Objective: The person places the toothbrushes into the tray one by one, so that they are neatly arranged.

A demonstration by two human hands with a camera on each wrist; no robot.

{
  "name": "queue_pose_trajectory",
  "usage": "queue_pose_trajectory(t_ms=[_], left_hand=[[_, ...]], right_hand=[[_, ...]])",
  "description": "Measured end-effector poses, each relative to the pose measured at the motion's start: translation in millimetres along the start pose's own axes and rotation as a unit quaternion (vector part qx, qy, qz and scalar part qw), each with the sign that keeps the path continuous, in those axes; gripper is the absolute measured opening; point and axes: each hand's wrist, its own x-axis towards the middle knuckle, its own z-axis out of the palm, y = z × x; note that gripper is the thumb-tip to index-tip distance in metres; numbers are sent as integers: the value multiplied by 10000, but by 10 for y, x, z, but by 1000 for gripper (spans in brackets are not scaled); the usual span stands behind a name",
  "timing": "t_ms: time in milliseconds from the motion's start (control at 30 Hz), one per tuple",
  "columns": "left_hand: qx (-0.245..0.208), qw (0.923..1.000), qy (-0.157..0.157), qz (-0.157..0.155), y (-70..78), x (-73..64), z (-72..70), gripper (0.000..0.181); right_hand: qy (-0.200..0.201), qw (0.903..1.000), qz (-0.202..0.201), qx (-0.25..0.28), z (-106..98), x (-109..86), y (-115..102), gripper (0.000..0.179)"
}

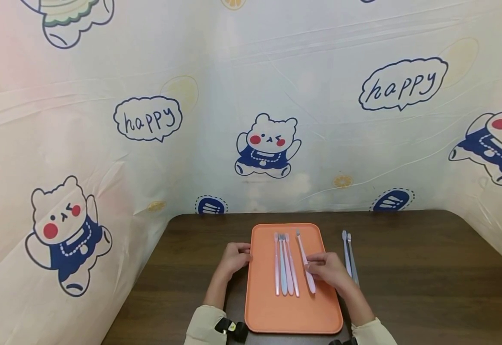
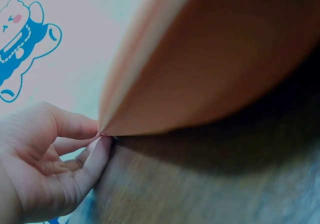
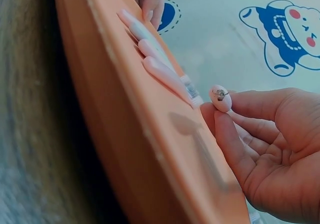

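Observation:
An orange tray (image 1: 294,314) lies on the table. My left hand (image 1: 233,260) pinches its left rim between thumb and fingers, seen closely in the left wrist view. Over the tray's right half, my right hand (image 1: 326,268) pinches a pale pink toothbrush (image 1: 301,247), bristle end pointing away from me. In the right wrist view the handle end of that toothbrush (image 3: 220,99) stands off the tray, with a shadow beneath it. Several pink and blue toothbrushes (image 1: 283,273) lie side by side on the tray, left of the held one.
Right of the tray, a blue toothbrush (image 1: 346,249) and a grey one (image 1: 352,261) lie on the dark wooden table (image 1: 427,278), partly behind my right hand and wrist. A printed curtain (image 1: 216,158) with bears surrounds the table's back and sides.

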Motion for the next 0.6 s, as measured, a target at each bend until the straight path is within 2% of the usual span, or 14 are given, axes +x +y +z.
queue_pose_trajectory(t_ms=[600], left_hand=[[-59, 9999, -21, -85, 6, 6, 8, 43]], right_hand=[[-180, 9996, -209, 112, 100, 2, -26, 32]])
